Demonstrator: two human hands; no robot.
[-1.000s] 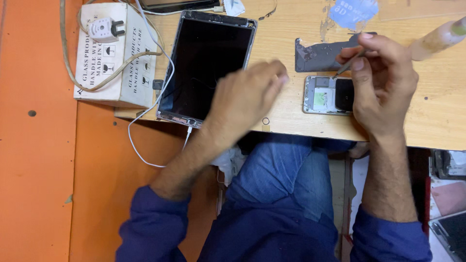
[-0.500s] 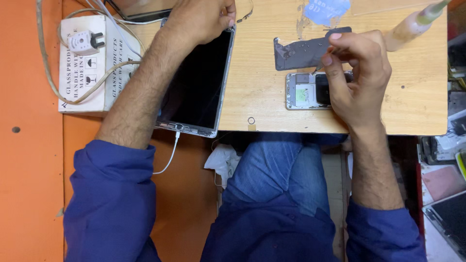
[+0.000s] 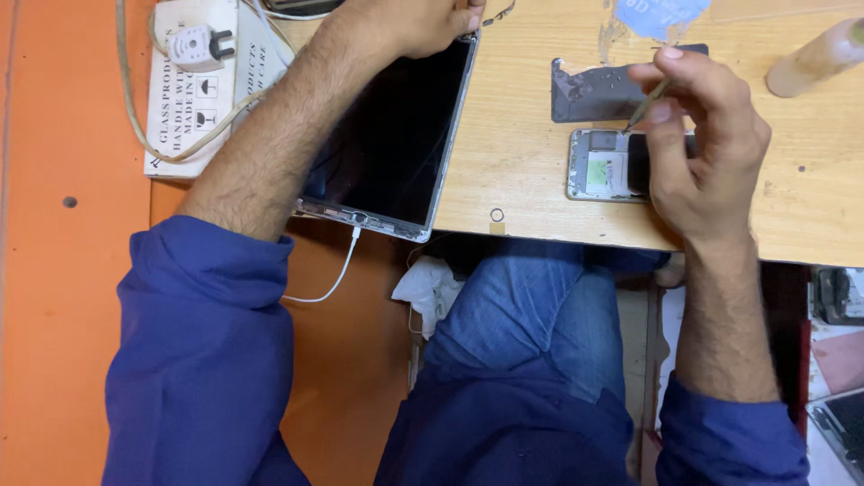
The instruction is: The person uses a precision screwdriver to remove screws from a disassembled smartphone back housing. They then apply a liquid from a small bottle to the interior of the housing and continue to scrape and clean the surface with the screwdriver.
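Reaching farther than before, the left hand (image 3: 414, 20) now grips the tablet's (image 3: 391, 135) far edge. Right of the tablet, the right hand (image 3: 697, 135) pinches a thin tool (image 3: 646, 102) over an opened phone (image 3: 605, 165).

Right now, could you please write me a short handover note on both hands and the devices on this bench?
Left hand: at the far top corner of the tablet, which lies screen up with a white cable plugged into its near edge.
Right hand: pinch grip on a thin tool, tip over the opened phone.
Dark back cover lies beyond the phone, apart.
Done: phone's back is off. Left: its insides lie exposed.
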